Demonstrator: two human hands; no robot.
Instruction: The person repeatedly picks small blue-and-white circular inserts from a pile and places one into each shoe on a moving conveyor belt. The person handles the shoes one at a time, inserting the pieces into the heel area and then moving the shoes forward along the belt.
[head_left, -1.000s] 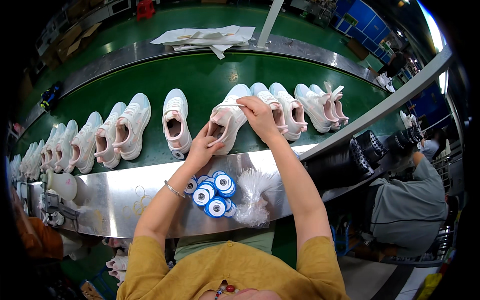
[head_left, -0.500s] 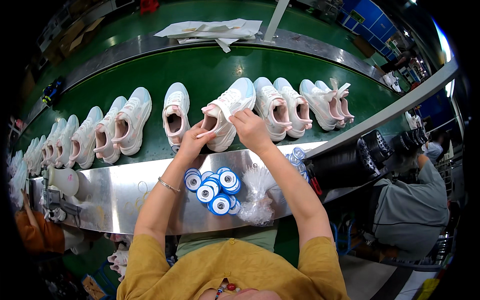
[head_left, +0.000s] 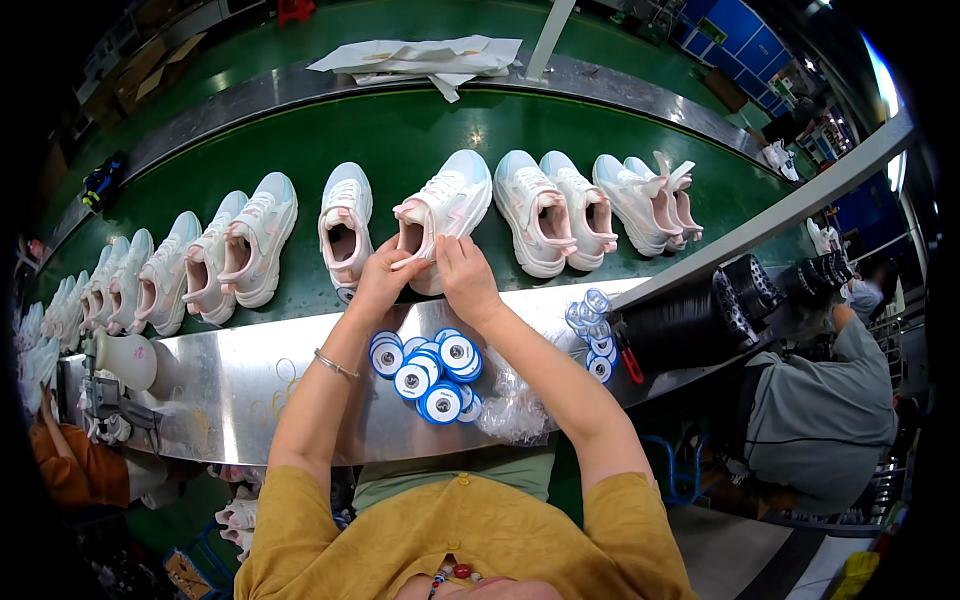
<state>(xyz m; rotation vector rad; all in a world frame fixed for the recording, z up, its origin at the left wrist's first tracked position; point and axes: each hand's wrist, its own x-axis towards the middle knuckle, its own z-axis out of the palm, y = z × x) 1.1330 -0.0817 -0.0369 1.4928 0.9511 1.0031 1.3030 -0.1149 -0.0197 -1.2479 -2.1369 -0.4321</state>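
A white sneaker [head_left: 462, 188] with pink trim and a pale blue toe sits in front of me, heel toward me. My left hand [head_left: 382, 281] is closed in a pinch at the left of its heel, where a narrow white edge shows by the thumb. Closed beside it, my right hand [head_left: 467, 283] pinches the right side of the shoe's collar; the fingers hide exactly which part. Another sneaker [head_left: 345, 210] stands just left, apart from my hands. To the right stands a pair of like sneakers [head_left: 535, 205].
Several sneakers [head_left: 262, 235] line the green belt [head_left: 430, 125] at left. On the metal ledge [head_left: 230, 380] before me lie blue-rimmed white discs [head_left: 440, 404], a clear plastic bundle [head_left: 515, 410] and clear rings [head_left: 597, 340]. A grey rail [head_left: 780, 218] slants at right. Co-workers sit at both sides.
My right hand has moved left and down from the shoe's upper collar, where it held a white strap, to near my left hand. The view has shifted slightly.
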